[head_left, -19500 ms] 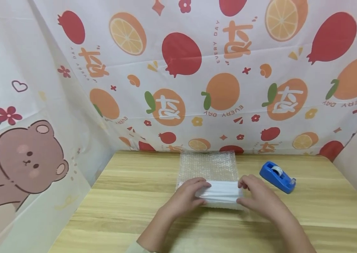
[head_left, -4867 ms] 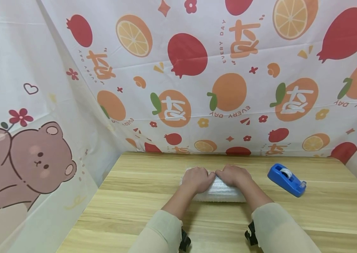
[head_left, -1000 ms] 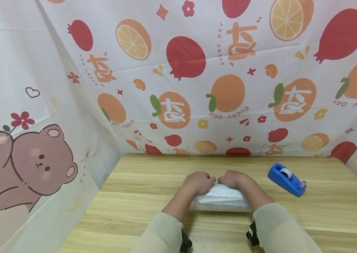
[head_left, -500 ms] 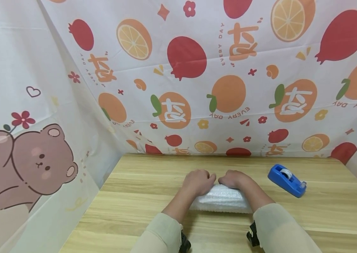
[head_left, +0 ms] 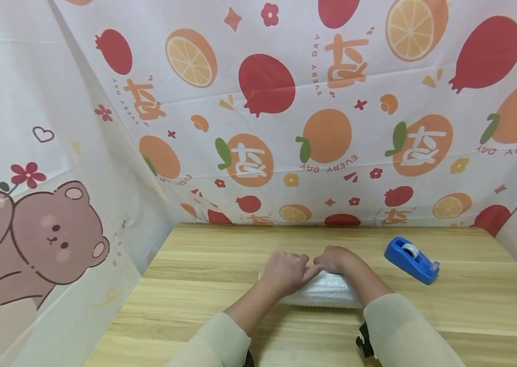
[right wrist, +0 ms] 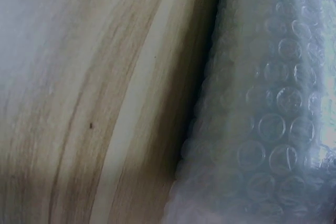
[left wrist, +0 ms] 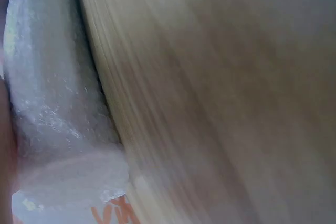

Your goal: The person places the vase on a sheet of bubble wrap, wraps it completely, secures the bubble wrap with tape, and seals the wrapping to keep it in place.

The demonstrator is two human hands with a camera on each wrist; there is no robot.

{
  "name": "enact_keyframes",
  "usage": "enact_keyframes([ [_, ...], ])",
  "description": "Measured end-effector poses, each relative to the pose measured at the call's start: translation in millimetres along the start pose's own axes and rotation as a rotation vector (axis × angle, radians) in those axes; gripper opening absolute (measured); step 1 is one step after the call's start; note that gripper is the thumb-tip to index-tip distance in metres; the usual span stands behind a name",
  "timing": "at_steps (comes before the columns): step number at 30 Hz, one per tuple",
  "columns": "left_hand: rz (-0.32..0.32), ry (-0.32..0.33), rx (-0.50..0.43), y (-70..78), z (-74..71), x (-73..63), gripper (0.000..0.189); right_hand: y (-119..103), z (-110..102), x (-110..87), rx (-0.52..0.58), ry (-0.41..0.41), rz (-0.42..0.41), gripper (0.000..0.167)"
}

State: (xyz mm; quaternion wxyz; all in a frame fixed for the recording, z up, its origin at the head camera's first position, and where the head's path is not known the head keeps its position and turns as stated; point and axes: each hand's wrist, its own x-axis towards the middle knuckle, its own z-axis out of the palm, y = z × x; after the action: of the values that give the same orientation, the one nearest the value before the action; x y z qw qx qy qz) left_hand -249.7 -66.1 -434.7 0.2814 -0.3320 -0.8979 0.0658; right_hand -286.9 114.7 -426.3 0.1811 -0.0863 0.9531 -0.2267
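A bubble-wrapped bundle [head_left: 327, 290] lies crosswise on the table; in both wrist views its clear bubbly surface is close up. My right hand [head_left: 338, 259] grips its top from the far side with curled fingers, the fingertips hidden. My left hand [head_left: 286, 272], slightly blurred, lies over the left half of the bundle. Its thumb stretches right, close to the right hand; its other fingers bend over the far side, and whether they grip is hidden. In the left wrist view, one rounded end of the bubble wrap [left wrist: 58, 98] shows beside the hand's edge.
A blue tape dispenser [head_left: 411, 260] with a roll of tape stands on the wooden table [head_left: 208, 285] to the right of the bundle. A fruit-print cloth [head_left: 267, 117] hangs along the table's back edge, and a bear-print cloth [head_left: 52, 234] hangs at the left.
Earlier the bubble wrap lay spread flat under a white bundle; now it is rolled around it. In the last half second my left hand has turned, its thumb reaching rightward; the right hand stays put.
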Motion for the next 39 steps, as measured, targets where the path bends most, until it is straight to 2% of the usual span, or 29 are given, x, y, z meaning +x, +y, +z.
enact_keyframes([
  [3,0.055,-0.083,0.01,2.6,-4.0,-3.1,0.061,-1.4,0.7,-0.6,0.0,0.004,0.017,0.034],
  [6,0.079,-0.17,-0.021,5.3,-6.8,-4.8,0.065,-1.9,0.5,-2.3,0.0,0.018,0.022,0.035],
  [9,0.056,-0.281,-0.093,7.0,-9.2,-7.0,0.075,-1.5,-0.4,-4.6,0.01,0.025,0.032,0.034],
  [14,0.0,-0.399,-0.211,9.1,-11.3,-10.0,0.101,-1.6,-1.5,-7.2,-0.018,0.059,0.038,0.036],
  [18,-0.02,-0.424,-0.224,10.8,-13.1,-10.1,0.096,-4.2,-0.4,-8.8,-0.136,0.161,0.006,0.039],
  [22,-0.04,-0.445,-0.214,11.5,-13.4,-10.3,0.093,-9.2,3.0,-16.5,-0.248,0.34,-0.07,0.043],
  [25,-0.055,-0.463,-0.217,11.3,-12.5,-11.4,0.091,-12.7,8.1,-28.6,-0.271,0.437,-0.122,0.043],
  [27,-0.067,-0.475,-0.215,11.0,-11.5,-12.5,0.093,-12.9,13.3,-37.4,-0.268,0.44,-0.145,0.044],
  [31,-0.081,-0.479,-0.219,9.2,-11.5,-14.1,0.093,-9.8,24.8,-49.8,-0.248,0.386,-0.152,0.049],
  [36,-0.084,-0.478,-0.284,8.6,-13.1,-12.7,0.077,-3.6,30.8,-53.2,-0.248,0.378,-0.13,0.055],
  [39,-0.117,-0.491,-0.317,8.8,-12.9,-11.6,0.068,-1.9,30.2,-52.7,-0.224,0.359,-0.123,0.057],
])
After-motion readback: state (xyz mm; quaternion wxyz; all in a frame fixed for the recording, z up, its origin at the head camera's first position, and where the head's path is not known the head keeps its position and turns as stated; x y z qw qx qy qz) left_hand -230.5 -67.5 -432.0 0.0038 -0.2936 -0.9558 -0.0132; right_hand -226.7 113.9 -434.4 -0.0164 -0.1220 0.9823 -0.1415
